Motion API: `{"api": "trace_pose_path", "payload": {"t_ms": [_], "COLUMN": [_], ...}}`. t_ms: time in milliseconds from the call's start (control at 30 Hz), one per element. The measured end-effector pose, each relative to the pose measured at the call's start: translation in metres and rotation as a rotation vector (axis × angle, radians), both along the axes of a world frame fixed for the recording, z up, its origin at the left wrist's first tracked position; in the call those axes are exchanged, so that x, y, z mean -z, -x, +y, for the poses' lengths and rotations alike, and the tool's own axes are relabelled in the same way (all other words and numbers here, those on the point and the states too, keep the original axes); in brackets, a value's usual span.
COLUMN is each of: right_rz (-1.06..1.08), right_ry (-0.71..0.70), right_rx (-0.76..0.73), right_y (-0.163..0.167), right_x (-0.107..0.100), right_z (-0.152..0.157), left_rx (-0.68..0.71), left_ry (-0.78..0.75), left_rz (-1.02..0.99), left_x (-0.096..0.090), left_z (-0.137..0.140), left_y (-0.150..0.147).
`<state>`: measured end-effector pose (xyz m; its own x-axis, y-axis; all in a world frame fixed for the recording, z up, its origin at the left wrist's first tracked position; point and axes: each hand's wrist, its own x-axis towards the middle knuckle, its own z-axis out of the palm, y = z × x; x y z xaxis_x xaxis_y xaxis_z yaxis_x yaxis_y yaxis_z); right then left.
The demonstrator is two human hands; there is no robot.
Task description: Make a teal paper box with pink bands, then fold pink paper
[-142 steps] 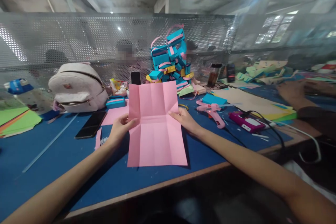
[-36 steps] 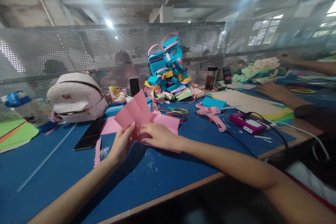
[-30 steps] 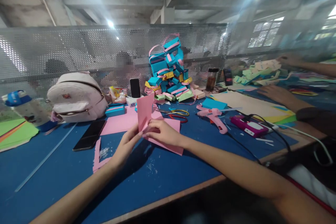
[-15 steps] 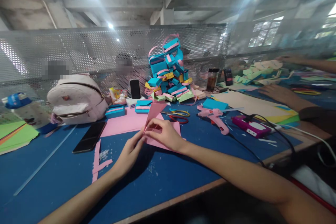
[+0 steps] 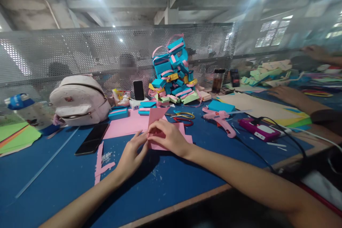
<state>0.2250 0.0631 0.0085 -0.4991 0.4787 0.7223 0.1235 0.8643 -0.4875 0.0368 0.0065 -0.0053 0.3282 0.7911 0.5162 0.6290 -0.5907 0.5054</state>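
A folded piece of pink paper point(image 5: 155, 115) stands up from the table between my hands. My right hand point(image 5: 169, 138) pinches it near its lower edge, thumb against fingertips. On the left side my left hand point(image 5: 133, 154) closes thumb and fingertips at the paper's edge; the exact contact is partly hidden. Behind lies a larger pink sheet point(image 5: 121, 128). Scissors point(image 5: 183, 118) with red and yellow handles rest just past my right hand. To the right lies a pink glue gun point(image 5: 220, 120), and beyond it a blue paper piece point(image 5: 221, 106).
A tall pile of blue, pink and yellow paper boxes point(image 5: 173, 71) stands behind. At left are a black phone point(image 5: 92, 139), pink strips point(image 5: 99, 165), a pale backpack point(image 5: 78, 101) and a bottle point(image 5: 32, 114). A purple power box point(image 5: 258, 129) with cables and a co-worker's hand point(image 5: 283, 95) are at right.
The pink paper has turned more upright and faces me more. My left fingers have spread slightly; my right hand keeps its pinch. The co-worker's far hand has moved right.
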Motion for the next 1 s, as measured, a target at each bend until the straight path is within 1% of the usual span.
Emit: {"api": "trace_pose_path", "payload": {"t_ms": [67,100,167,233,333,400,533,767,1000], "right_rz": [-0.054,-0.094,-0.166,-0.187,-0.194,-0.238,-0.282,-0.215,-0.195], "right_ry": [-0.081,-0.153,-0.33,-0.48,-0.559,-0.567,-0.532,-0.442,-0.416], "right_rx": [0.014,0.045,0.154,0.267,0.328,0.334,0.306,0.275,0.257], "right_y": [-0.002,-0.003,-0.005,-0.006,-0.009,-0.011,-0.014,-0.018,-0.017], "right_x": [-0.003,-0.005,-0.009,-0.012,-0.015,-0.017,-0.021,-0.024,-0.022], "right_z": [-0.001,-0.001,-0.002,-0.002,-0.002,-0.001,0.004,0.016,0.014], "left_rx": [0.006,0.007,0.008,0.007,0.001,0.005,0.018,0.027,-0.007], "left_ry": [-0.039,-0.055,-0.078,-0.094,-0.103,-0.104,-0.113,-0.135,-0.14], "left_rz": [0.041,0.06,0.095,0.121,0.14,0.149,0.169,0.195,0.195], "left_x": [-0.002,-0.002,-0.003,-0.002,-0.001,0.0,0.0,0.0,0.001], "left_z": [0.0,0.0,0.001,0.002,0.004,0.005,0.007,0.012,0.014], "left_y": [0.002,0.003,0.005,0.006,0.006,0.006,0.007,0.013,0.013]}}
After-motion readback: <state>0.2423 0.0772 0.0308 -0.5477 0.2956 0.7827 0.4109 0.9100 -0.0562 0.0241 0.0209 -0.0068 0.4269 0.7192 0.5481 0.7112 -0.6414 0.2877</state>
